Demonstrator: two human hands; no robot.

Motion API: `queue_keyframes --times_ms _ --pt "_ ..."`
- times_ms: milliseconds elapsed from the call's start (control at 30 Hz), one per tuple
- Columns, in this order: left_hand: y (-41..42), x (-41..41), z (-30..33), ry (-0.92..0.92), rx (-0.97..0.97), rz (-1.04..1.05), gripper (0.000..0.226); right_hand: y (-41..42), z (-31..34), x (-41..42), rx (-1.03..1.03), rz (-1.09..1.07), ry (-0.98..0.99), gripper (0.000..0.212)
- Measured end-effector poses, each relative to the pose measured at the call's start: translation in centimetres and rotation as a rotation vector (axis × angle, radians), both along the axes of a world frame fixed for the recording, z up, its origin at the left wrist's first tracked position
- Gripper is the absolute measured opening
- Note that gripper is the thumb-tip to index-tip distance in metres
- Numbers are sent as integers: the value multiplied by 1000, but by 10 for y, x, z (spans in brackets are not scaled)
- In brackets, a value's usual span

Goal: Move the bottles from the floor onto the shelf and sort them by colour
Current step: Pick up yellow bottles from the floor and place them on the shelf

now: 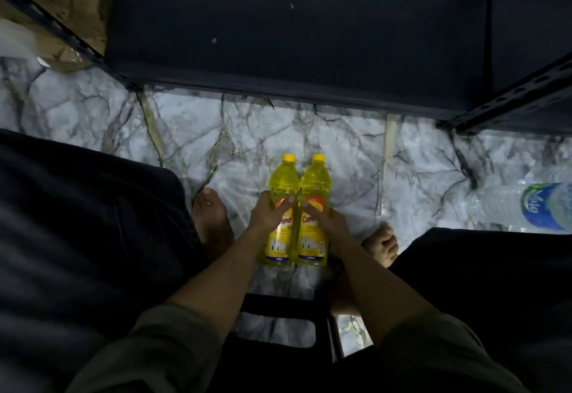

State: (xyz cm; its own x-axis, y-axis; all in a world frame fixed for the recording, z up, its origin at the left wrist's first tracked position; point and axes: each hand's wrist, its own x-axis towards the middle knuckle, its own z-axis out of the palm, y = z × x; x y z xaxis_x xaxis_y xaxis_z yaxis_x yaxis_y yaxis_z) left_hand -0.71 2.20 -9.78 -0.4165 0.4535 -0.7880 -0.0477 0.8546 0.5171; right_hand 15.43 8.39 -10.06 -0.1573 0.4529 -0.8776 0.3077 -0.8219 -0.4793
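Two yellow bottles with yellow caps lie side by side on the marble floor between my bare feet, caps pointing toward the shelf. My left hand [268, 214] is wrapped around the left yellow bottle [282, 185] at its label. My right hand [325, 221] grips the right yellow bottle [313, 187] the same way. The dark lower shelf board [294, 37] lies ahead, a little beyond the caps, with nothing standing on the part I see.
A clear water bottle [526, 207] with a blue and green label lies on the floor at the right edge. A cardboard box [62, 6] sits at the upper left behind a black frame post. Another perforated shelf post [507, 95] slants at the right. My knees flank the bottles.
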Motion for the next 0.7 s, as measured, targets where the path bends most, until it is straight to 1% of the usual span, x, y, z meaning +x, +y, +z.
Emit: queue_keyframes --times_ms 100,200,233,367,400,467,533,633,700 --pt "-2 2 14 -67 56 97 62 3 3 0 -63 -44 44 49" --pt "-1 3 22 -123 92 159 44 5 7 2 -101 -45 74 61" --pt "-2 3 23 -136 91 197 42 4 10 3 -96 -41 75 62" --pt "-1 1 46 -201 143 265 35 5 36 -1 7 -29 75 52" --pt "1 -1 54 -200 162 265 38 7 45 -4 44 -28 93 49" --pt "9 -5 75 -135 200 240 53 16 69 -11 139 -10 125 46" --pt "20 -12 100 -28 250 200 63 26 98 -20 233 21 140 44" --pt "38 -23 141 110 409 161 53 42 144 -33 396 17 181 39" --pt "50 -32 180 205 500 135 55 51 179 -43 500 4 193 45"
